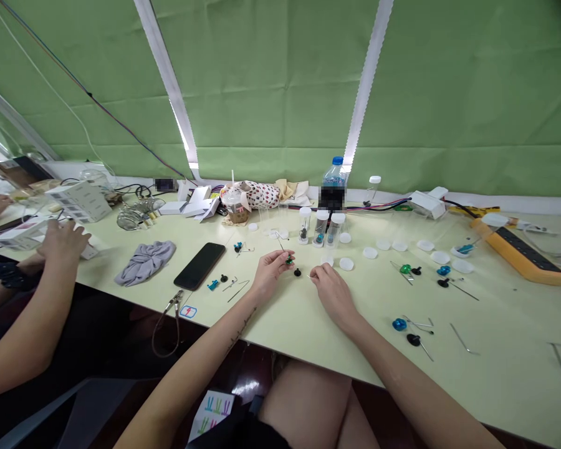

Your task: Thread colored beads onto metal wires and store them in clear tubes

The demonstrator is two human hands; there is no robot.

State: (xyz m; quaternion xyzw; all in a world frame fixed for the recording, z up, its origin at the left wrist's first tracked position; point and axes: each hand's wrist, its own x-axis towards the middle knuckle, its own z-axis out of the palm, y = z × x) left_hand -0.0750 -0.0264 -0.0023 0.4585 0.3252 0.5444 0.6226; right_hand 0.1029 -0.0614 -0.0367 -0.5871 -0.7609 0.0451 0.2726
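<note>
My left hand (268,269) rests on the pale table (495,349) with its fingers pinched on a thin metal wire piece with a small green part (287,258). My right hand (330,285) lies a little to the right, fingers curled and pinching something thin I cannot make out. A small black knob (297,272) sits on the table between the two hands. Just beyond the hands stand three clear vials (320,227) with small parts inside, and loose white caps (346,264) lie beside them.
A black phone (199,265) and a grey cloth (144,260) lie to the left. Blue, green and black knobs with wire pins (409,269) are scattered on the right, near a yellow device (518,249). Another person's hand (63,240) works at the far left. A water bottle (335,181) stands by the wall.
</note>
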